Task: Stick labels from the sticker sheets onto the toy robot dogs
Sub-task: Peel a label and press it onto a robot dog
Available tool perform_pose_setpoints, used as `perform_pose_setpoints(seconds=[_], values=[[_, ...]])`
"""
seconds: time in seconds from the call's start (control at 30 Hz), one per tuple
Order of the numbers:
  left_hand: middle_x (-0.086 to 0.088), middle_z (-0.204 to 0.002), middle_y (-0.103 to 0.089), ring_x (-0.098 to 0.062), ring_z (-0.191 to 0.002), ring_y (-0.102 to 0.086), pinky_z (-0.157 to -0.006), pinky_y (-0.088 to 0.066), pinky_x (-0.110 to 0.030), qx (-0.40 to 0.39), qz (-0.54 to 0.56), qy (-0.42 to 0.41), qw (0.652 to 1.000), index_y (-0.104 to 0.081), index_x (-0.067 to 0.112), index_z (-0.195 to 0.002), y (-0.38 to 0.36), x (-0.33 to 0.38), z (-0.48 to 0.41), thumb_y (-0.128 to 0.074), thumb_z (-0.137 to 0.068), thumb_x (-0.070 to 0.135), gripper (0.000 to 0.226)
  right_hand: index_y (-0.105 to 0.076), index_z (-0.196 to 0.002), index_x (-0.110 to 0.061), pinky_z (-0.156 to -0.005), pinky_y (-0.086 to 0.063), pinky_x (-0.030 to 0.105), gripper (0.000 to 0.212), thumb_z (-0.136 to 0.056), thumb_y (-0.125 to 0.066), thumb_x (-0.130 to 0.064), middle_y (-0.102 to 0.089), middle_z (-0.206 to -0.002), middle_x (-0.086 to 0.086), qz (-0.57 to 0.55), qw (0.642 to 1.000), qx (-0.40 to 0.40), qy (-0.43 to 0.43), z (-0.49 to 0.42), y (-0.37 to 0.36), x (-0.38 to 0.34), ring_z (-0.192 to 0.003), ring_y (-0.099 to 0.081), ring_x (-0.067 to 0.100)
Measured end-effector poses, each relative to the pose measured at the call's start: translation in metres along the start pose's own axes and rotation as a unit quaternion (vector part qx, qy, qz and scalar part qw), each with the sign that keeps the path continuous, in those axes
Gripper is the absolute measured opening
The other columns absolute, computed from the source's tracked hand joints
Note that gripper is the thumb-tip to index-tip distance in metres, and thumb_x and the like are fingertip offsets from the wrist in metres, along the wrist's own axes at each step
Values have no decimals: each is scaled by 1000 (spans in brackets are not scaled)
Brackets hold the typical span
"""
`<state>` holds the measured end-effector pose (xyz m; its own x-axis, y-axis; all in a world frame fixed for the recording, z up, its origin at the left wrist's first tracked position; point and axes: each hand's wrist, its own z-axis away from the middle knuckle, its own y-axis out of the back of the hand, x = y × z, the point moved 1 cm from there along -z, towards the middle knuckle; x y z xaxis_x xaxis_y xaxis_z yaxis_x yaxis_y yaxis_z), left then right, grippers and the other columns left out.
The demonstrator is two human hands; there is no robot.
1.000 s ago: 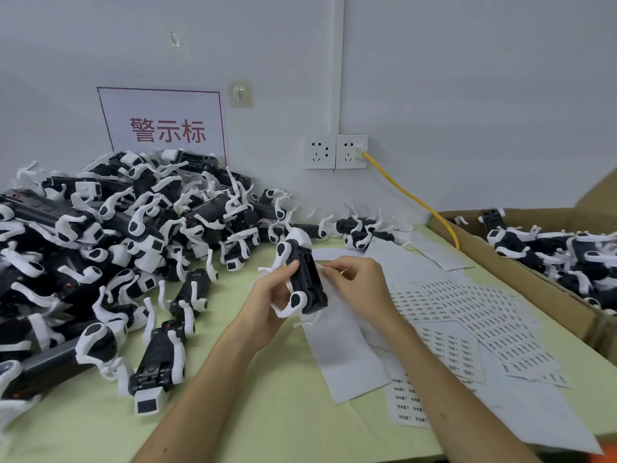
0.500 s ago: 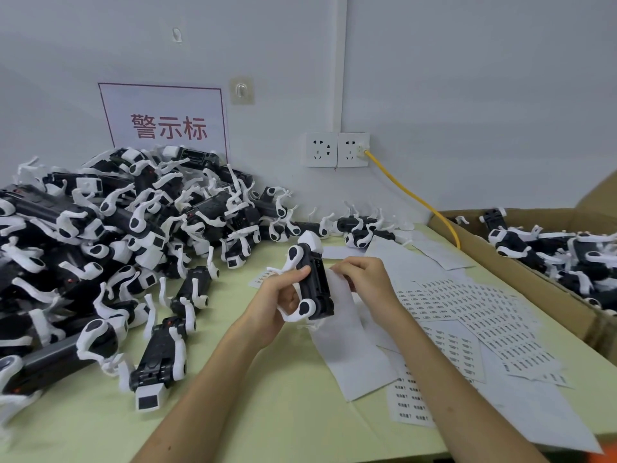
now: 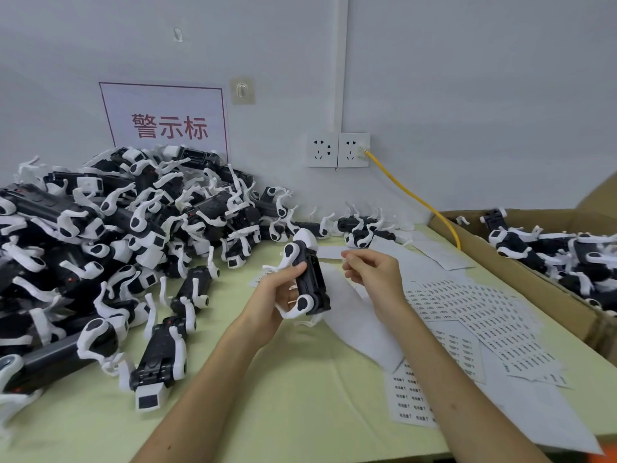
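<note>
My left hand (image 3: 275, 297) grips a black-and-white toy robot dog (image 3: 309, 279) above the green table (image 3: 283, 396), its dark underside turned towards me. My right hand (image 3: 375, 274) hovers just right of the dog, apart from it, with fingers loosely curled and no label visible between them. Sticker sheets (image 3: 467, 305) printed with rows of small labels lie to the right of my hands. A big pile of robot dogs (image 3: 117, 235) covers the left of the table.
A cardboard box (image 3: 521, 275) at the right edge holds more robot dogs (image 3: 551, 252). Blank backing paper (image 3: 364, 329) lies under my hands. A yellow cable (image 3: 414, 195) runs from the wall sockets (image 3: 337, 150) towards the box. A red-lettered sign (image 3: 167, 118) leans on the wall.
My right hand has drawn back to the right, off the dog's underside that it touched before. My left hand keeps its grip on the dog, which has tilted slightly.
</note>
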<state>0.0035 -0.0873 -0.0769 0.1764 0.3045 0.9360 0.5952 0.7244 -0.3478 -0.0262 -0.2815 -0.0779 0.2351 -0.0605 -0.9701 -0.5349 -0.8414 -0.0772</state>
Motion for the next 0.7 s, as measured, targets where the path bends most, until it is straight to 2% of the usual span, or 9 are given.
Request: perform_pose_setpoints(seconds=[0.13,0.2,0.27,0.37,0.43,0.5,0.6,0.7], values=[[-8,-98,-73,-22,-76,-69,-62,-54,-27,42,1,7,999,-77,16,-99,4,0,-3,-71,-86,35,24,-74,-95,-19,-72,-55,23,25,-91,-67,4,-71,-78,2,12,1000,-7,10,1,-2,-1,-64,-70,10],[-8,-98,-73,-25,-74,-71,-60,-55,-27,64,27,3,998,-72,12,-104,6,-1,-5,-71,-86,34,29,-72,-100,-22,-71,-55,25,28,-90,-68,4,-69,-81,1,29,999,-5,21,1,-2,-1,-65,-70,10],[-9,-94,-73,-27,-73,-73,-59,-56,-29,81,75,7,994,-73,10,-97,8,-2,-6,-71,-82,34,28,-69,-106,-25,-70,-54,28,30,-92,-66,2,-69,-84,0,65,997,-1,46,2,-3,-1,-65,-69,9],[-13,-93,-75,-30,-83,-75,-74,-62,-37,76,200,39,976,-80,8,-82,12,-3,-6,-76,-79,32,25,-61,-113,-28,-66,-50,28,34,-96,-56,0,-69,-87,2,99,991,-8,85,4,-6,-2,-66,-66,6],[-13,-104,-77,-36,-100,-75,-84,-62,-48,62,279,46,957,-82,4,-87,16,-2,-7,-80,-78,28,25,-56,-115,-31,-67,-47,26,35,-98,-52,-1,-67,-90,4,96,991,-21,94,5,-8,-2,-68,-65,6],[-12,-108,-77,-43,-106,-72,-85,-61,-55,52,313,44,947,-81,2,-92,17,1,-7,-83,-77,26,29,-53,-120,-30,-70,-46,27,35,-99,-50,-2,-64,-90,2,109,988,-29,104,5,-9,0,-74,-63,13],[-13,-119,-75,-44,-110,-71,-88,-60,-56,37,291,44,955,-82,4,-98,17,2,-8,-82,-80,27,29,-53,-125,-26,-75,-47,34,37,-98,-51,-1,-58,-87,-1,135,983,-36,121,6,-9,3,-76,-57,19],[-18,-132,-69,-37,-111,-72,-99,-56,-51,22,210,62,975,-81,7,-105,17,2,-8,-76,-85,33,33,-52,-129,-25,-74,-46,29,39,-99,-50,-1,-56,-85,-4,172,974,-37,144,5,-10,4,-73,-55,14]])
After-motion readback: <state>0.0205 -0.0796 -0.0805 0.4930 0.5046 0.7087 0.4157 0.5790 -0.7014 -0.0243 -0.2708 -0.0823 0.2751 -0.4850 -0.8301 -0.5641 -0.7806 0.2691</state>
